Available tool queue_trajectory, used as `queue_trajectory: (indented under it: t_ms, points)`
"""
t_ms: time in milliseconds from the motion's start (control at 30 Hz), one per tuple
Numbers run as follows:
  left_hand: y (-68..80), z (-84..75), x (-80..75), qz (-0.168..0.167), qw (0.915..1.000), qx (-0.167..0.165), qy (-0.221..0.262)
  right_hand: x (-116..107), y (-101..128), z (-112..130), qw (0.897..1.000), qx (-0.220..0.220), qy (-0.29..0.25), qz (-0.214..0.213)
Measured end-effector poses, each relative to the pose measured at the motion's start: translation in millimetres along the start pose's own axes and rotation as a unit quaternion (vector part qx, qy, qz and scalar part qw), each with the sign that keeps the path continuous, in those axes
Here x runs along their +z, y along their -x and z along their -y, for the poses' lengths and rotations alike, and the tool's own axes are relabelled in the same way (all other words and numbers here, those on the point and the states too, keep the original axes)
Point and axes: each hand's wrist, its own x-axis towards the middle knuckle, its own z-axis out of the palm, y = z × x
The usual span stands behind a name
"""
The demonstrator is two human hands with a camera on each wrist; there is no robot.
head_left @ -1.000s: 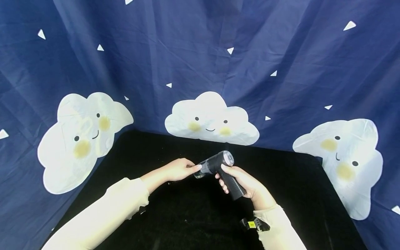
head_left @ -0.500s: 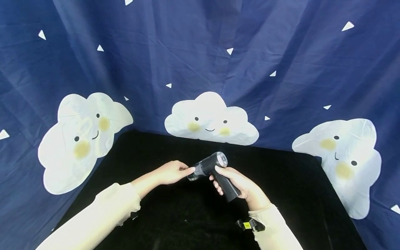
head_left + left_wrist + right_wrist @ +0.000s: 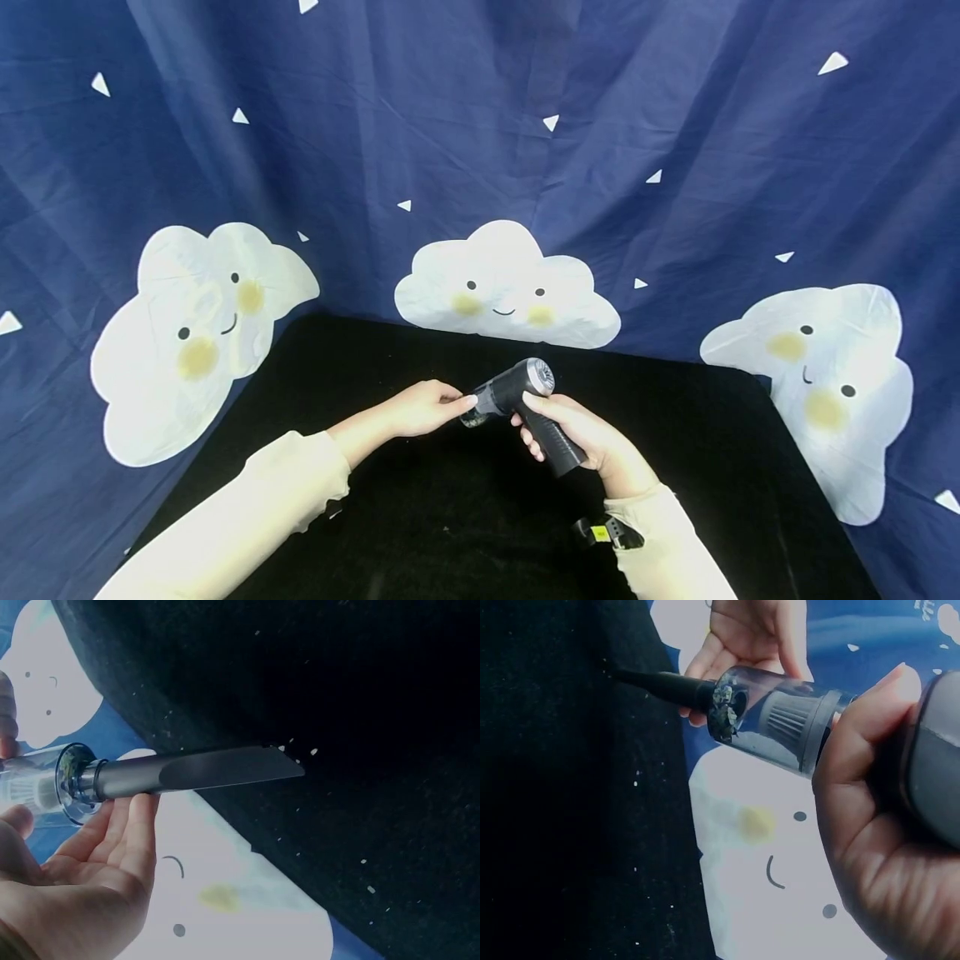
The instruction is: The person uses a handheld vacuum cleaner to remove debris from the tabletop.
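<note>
My right hand [image 3: 588, 429] grips the black ribbed handle of a handheld vacuum cleaner [image 3: 517, 388], with the thumb lying along its body. The left hand [image 3: 105, 862] holds the front end, its thumb at the clear dust cup [image 3: 769, 720] and its fingers against the base of the dark crevice nozzle [image 3: 202, 771]. Inside the cup show a pale ribbed filter [image 3: 787, 716] and a clump of small debris [image 3: 725, 712]. In the left wrist view the nozzle's slanted tip lies close over the black cloth, with pale specks [image 3: 314, 751] right at it.
Black cloth [image 3: 450, 533] covers the surface, strewn with several small white crumbs [image 3: 371, 889]. A dark blue curtain [image 3: 480, 125] with smiling clouds [image 3: 510, 283] stands behind and along both sides. A black strap with a yellow label [image 3: 600, 533] is on the right wrist.
Both hands and the vacuum cleaner shifted left and slightly nearer, then back a little to the right and away. The grip of both hands looks the same throughout.
</note>
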Motion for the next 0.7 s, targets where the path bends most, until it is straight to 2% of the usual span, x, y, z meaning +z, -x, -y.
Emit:
queue_trajectory:
  t_ms: [333, 700]
  points:
    - [1.2, -0.6, 10.1, -0.010, 0.9999, 0.001, 0.004, -4.2, 4.5, -6.1, 1.000, 0.000, -0.002, 0.008]
    - [14.0, 6.0, 0.1, 0.003, 0.9996, -0.028, 0.000, 3.6, -8.3, -12.8, 0.999, -0.003, -0.028, 0.040]
